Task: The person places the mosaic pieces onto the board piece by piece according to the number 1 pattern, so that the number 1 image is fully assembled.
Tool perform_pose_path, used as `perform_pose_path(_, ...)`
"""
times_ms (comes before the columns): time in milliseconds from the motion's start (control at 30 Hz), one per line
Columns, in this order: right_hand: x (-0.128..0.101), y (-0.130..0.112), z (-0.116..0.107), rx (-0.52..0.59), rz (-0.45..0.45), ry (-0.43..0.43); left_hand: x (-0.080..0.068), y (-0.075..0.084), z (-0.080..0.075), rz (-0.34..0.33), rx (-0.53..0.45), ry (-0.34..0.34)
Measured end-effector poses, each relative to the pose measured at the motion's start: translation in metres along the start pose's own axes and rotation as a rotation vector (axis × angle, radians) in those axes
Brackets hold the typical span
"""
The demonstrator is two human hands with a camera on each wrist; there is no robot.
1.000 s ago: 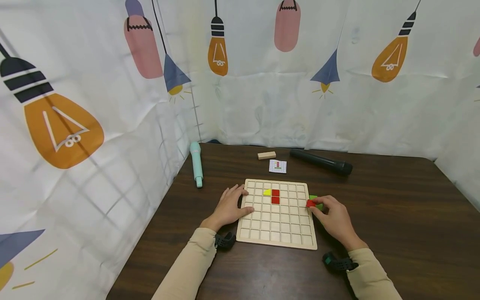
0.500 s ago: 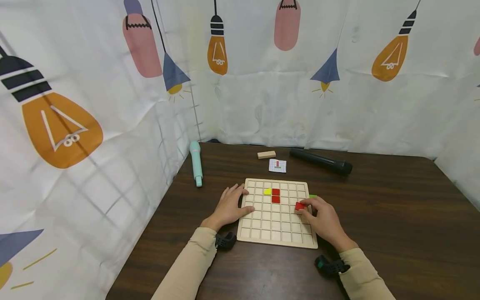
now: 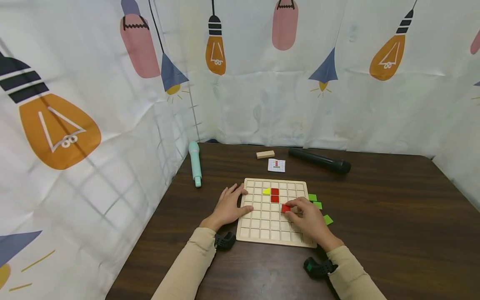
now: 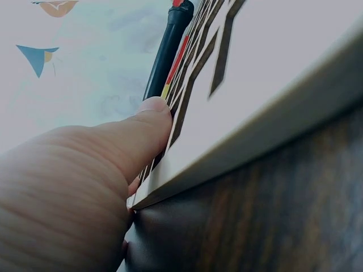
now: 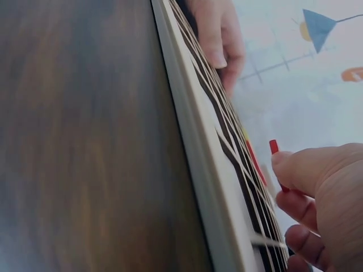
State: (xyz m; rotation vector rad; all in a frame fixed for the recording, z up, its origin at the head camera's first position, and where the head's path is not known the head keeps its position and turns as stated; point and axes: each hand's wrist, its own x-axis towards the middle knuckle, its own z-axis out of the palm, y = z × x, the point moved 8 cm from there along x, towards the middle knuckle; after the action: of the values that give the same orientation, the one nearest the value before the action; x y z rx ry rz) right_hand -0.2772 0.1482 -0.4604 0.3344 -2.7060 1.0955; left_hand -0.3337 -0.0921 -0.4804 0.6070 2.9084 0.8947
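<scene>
My right hand (image 3: pixel 309 218) pinches a red square tile (image 3: pixel 286 208) between thumb and fingertips, over the right half of a pale wooden grid board (image 3: pixel 256 237). In the right wrist view this red tile (image 5: pixel 274 146) shows edge-on, raised off the grid. Two more red tiles (image 3: pixel 275 199) lie in cells one above the other, with a yellow piece (image 3: pixel 266 191) beside the upper one. At the board's left edge rests my left hand (image 3: pixel 226 208), fingers extended. Its thumb (image 4: pixel 150 127) lies on the board's top. Green tiles (image 3: pixel 328 219) lie right of the board.
Behind the board lie a printed card (image 3: pixel 276 165) showing a grid pattern and a small wooden block (image 3: pixel 265 154). A black microphone (image 3: pixel 318 161) sits at the back, a teal one (image 3: pixel 195 164) at the left table edge. A patterned curtain (image 3: pixel 262 104) surrounds the table.
The right hand has carried the red tile leftward from the board's right edge to over the grid, uncovering the green tiles. The left hand stays put.
</scene>
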Motion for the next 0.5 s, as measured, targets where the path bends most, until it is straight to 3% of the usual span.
perform_pose_path(500,0.007,-0.011,0.019,-0.01,-0.037,0.012,0.0,-0.002,0.001,-0.013,0.001,-0.003)
